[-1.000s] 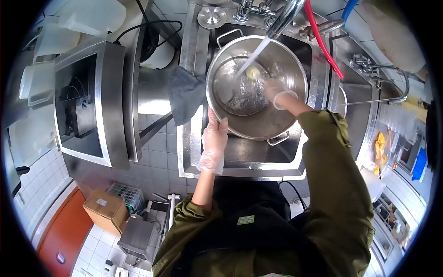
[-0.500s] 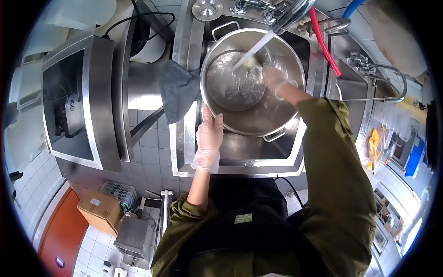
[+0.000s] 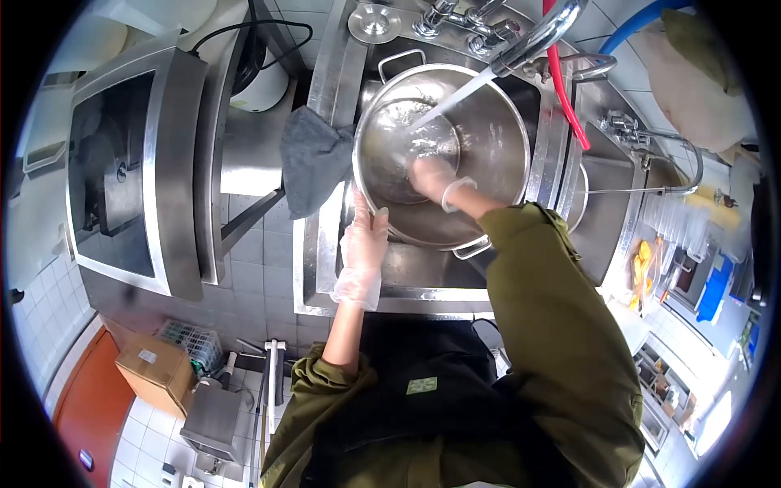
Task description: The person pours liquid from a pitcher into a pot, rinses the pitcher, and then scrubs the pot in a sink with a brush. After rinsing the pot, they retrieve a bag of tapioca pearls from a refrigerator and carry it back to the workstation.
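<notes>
A large steel pot (image 3: 488,163) stands tilted in the sink (image 3: 423,294), with water running into it from the faucet (image 3: 541,37). My left hand (image 3: 363,244), in a clear glove, grips the pot's rim at the lower left, thumb and fingers on either side of the wall. Inside the pot, near its bottom, is my right hand (image 3: 431,179), also gloved. Its fingers point down into the splashing water and are blurred, so whether they hold anything cannot be made out.
A grey cloth (image 3: 313,159) hangs over the sink's left edge. A round metal strainer (image 3: 374,23) lies behind the pot. A red hose (image 3: 565,98) hangs at the right, beside a second basin (image 3: 606,220). A steel appliance (image 3: 175,171) stands left.
My right hand has moved left and down inside the pot, from its right side toward the middle. My left hand keeps its place on the rim. The view has shifted slightly.
</notes>
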Tool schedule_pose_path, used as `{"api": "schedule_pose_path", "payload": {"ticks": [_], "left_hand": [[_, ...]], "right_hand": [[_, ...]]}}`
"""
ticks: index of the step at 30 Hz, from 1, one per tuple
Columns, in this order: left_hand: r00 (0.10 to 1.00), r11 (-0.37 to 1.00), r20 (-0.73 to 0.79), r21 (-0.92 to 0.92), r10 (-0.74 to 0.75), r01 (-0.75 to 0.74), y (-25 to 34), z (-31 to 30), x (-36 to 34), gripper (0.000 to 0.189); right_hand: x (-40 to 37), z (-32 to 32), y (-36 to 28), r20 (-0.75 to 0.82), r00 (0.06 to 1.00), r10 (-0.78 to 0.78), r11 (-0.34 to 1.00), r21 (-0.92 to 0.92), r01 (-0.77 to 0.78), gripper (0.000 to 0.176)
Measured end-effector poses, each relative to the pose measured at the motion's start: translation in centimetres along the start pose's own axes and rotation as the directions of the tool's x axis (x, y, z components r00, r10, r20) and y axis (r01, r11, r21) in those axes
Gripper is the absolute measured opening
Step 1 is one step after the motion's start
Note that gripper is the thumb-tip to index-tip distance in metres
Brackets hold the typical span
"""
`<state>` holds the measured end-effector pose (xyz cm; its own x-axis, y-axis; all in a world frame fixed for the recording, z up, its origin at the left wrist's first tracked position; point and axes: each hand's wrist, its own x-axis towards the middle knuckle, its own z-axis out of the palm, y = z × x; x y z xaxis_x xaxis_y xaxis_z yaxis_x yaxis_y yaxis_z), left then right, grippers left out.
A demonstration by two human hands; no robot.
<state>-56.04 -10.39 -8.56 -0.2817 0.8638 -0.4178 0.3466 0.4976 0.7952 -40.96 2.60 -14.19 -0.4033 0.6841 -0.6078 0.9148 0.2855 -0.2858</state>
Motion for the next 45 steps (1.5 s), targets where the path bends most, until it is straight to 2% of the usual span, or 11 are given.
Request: {"api": "schedule_pose_path", "payload": {"ticks": [4,8,10,13,14,18,22,28,34,39,45], "left_hand": [[0.999,0.999,0.009,0.036,-0.035,0.035,0.5,-0.1,0.1,0.066],[1.0,0.999,0.006,-0.027,-0.022,0.022,-0.1,0.5,0.1,0.066],[1.0,1.0,-0.003,-0.016,0.001,-0.001,0.1,0.5,-0.2,0.066],[1.0,0.998,0.014,-0.048,0.028,-0.027,-0.4,0.3,-0.1,0.066],[0.984,0.99,0.109,0.053,-0.138,0.133,1.5,-0.8,0.1,0.066],[1.0,0.998,-0.015,-0.065,-0.005,0.004,1.1,-0.3,0.0,0.063],[0.996,0.996,0.037,-0.041,-0.08,0.082,1.9,-0.6,-0.2,0.063],[0.993,0.994,0.072,-0.054,-0.094,0.098,2.0,-1.0,0.0,0.063],[0.997,0.998,0.043,0.031,-0.061,0.06,1.2,-0.3,0.2,0.062],[0.958,0.974,0.176,0.029,-0.228,0.226,2.5,-1.3,0.4,0.061],[1.0,1.0,0.014,-0.005,-0.024,0.024,0.5,0.1,0.1,0.064]], "right_hand": [[0.1,-0.9,5.4,-0.203,0.971,0.127,0.955,-0.238,-0.175,0.017],[-5.7,-7.5,1.3,0.314,0.946,-0.082,0.966,-0.208,0.153,0.021],[-2.5,-0.4,2.8,0.507,0.861,-0.039,0.948,-0.253,0.192,0.022],[-1.3,0.1,0.4,0.0,0.999,-0.035,0.996,-0.084,0.035,0.021],[-0.9,-1.5,-0.4,-0.112,0.994,0.017,0.995,-0.097,-0.028,0.021],[-1.5,-4.0,3.2,0.026,0.989,0.145,0.955,-0.266,-0.133,0.017],[-4.5,-4.8,0.2,0.43,0.902,0.03,0.952,-0.288,0.106,0.022],[-1.8,-0.9,2.3,-0.122,0.982,0.143,0.97,-0.179,-0.163,0.017],[-5.6,0.2,2.6,0.212,0.976,0.042,0.992,-0.127,-0.015,0.024],[-4.9,-2.0,3.0,0.019,0.938,0.347,0.935,-0.079,-0.345,0.021],[-5.3,1.4,6.0,0.135,0.984,0.118,0.991,-0.084,-0.107,0.024]]}}
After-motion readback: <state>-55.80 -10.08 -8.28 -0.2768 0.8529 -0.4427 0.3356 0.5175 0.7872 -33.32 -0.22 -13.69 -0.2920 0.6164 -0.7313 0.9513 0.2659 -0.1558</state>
